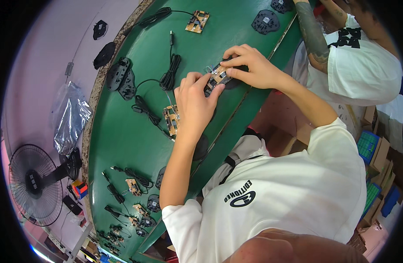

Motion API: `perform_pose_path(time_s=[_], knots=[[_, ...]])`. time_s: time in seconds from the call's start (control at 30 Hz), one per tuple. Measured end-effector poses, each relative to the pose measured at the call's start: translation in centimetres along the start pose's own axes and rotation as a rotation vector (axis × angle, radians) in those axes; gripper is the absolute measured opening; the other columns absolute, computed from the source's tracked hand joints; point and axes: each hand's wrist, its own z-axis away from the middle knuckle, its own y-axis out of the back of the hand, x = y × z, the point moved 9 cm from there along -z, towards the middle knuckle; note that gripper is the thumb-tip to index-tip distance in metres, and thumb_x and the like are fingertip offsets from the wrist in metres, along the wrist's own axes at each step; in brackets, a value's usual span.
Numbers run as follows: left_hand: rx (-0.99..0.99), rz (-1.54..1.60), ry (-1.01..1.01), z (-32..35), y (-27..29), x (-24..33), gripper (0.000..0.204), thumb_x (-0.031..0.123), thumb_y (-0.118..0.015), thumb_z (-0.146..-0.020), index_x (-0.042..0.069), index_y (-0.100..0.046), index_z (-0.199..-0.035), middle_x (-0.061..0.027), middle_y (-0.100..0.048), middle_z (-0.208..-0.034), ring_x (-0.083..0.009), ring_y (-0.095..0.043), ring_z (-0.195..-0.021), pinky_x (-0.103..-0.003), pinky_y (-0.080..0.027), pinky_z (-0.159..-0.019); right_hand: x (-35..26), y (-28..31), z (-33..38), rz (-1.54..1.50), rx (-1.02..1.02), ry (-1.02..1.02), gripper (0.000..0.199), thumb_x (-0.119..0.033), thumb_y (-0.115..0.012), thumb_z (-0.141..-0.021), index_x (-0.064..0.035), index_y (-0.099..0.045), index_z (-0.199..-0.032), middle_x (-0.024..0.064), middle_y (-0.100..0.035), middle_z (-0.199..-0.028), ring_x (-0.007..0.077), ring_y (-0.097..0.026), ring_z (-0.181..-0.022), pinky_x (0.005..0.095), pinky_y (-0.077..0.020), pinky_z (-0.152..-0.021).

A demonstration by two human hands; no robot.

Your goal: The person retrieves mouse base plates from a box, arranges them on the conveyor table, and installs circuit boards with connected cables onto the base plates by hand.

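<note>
Both hands pinch a small tan circuit board (219,76) over a black plastic base on the green desk (122,136): left hand (193,103) fingers closed on near end, right hand (249,65) on far end, board's long axis running btwn them.

One head-worn fisheye view looks steeply down, close over the green workbench (122,131).
</note>
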Motion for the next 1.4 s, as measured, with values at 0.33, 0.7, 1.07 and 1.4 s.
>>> perform_pose_path(time_s=[0.33, 0.7, 1.07, 1.4], knots=[[-0.023, -0.157, -0.044, -0.1, -0.1, 1.2, 0.033, 0.027, -0.078, -0.083, 0.004, -0.074, -0.106, -0.0062, -0.063, -0.096, -0.0231, -0.060, -0.091, -0.039, -0.039, -0.082, 0.3, 0.0, -0.5, 0.021, 0.041, -0.110, 0.021, -0.016, -0.072, -0.085, -0.0081, -0.076, -0.104, 0.0047, -0.064, -0.113, 0.0246, -0.055, -0.106, 0.0382, -0.0410, -0.097], [-0.011, -0.169, -0.063, -0.2, -0.2, 1.8, 0.033, 0.027, -0.077, -0.083, 0.003, -0.074, -0.105, -0.0063, -0.063, -0.095, -0.0235, -0.060, -0.091, -0.039, -0.038, -0.081, 0.4, 0.5, -2.1, 0.012, -0.088, -0.101, 0.026, -0.013, -0.070, -0.077, -0.0032, -0.075, -0.100, 0.0079, -0.065, -0.103, 0.0268, -0.060, -0.099, 0.0370, -0.0472, -0.090], [0.001, -0.176, -0.086, 0.1, 0.0, 2.1, 0.032, 0.025, -0.076, -0.084, 0.003, -0.073, -0.108, -0.0074, -0.063, -0.099, -0.0247, -0.059, -0.095, -0.040, -0.039, -0.083, 0.5, 0.9, -0.9, 0.004, -0.108, -0.029, 0.028, -0.012, -0.070, -0.082, -0.0043, -0.073, -0.109, 0.0074, -0.063, -0.113, 0.0266, -0.057, -0.107, 0.0381, -0.0455, -0.093], [-0.044, -0.135, -0.060, -0.5, -0.3, 2.5, 0.032, 0.021, -0.076, -0.084, 0.002, -0.071, -0.109, -0.0079, -0.062, -0.102, -0.0258, -0.059, -0.096, -0.041, -0.039, -0.085, -1.2, 0.9, 1.4, 0.173, 0.059, 0.061, 0.032, -0.009, -0.068, -0.086, -0.0104, -0.070, -0.118, 0.0056, -0.060, -0.122, 0.0278, -0.053, -0.115, 0.0419, -0.0425, -0.097]])
